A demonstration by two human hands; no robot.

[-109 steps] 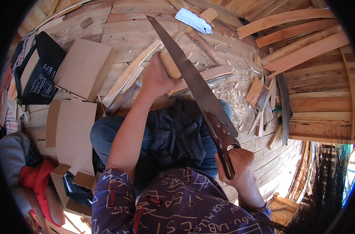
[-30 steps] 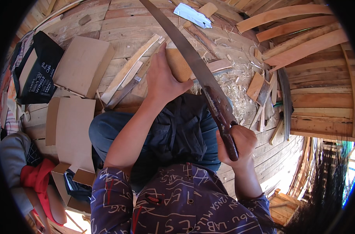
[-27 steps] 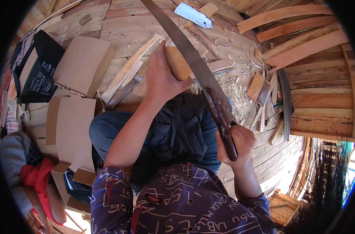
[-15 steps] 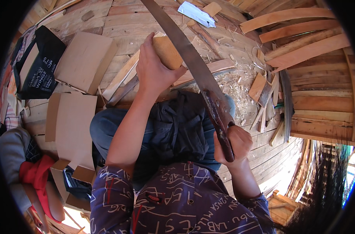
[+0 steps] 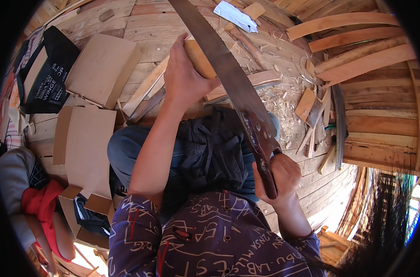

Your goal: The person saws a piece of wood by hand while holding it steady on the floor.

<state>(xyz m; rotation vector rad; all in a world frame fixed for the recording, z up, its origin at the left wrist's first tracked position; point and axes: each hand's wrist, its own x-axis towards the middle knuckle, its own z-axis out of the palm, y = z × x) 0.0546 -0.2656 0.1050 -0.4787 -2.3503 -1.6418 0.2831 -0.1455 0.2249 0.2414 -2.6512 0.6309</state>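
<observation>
A handsaw (image 5: 228, 69) with a dark brown wooden handle runs from my right side up and leftward past the top edge. My right hand (image 5: 284, 175) is closed around its handle. My left hand (image 5: 184, 78) grips a wooden block (image 5: 199, 57), with the fingers along its far left side and the thumb toward the blade. The saw's blade crosses over the block's right side and hides part of it. From this angle I cannot tell whether the teeth touch the wood.
Wood shavings (image 5: 288, 111) and offcuts (image 5: 306, 104) litter the plank floor to the right. Curved boards (image 5: 344, 23) stand at the far right. On the left lie cardboard boxes (image 5: 101, 69), a black printed bag (image 5: 48, 74) and another person's red-clothed arm (image 5: 41, 205).
The saw and my right hand have shifted slightly down and to the right, toward me. My left hand keeps its hold on the block.
</observation>
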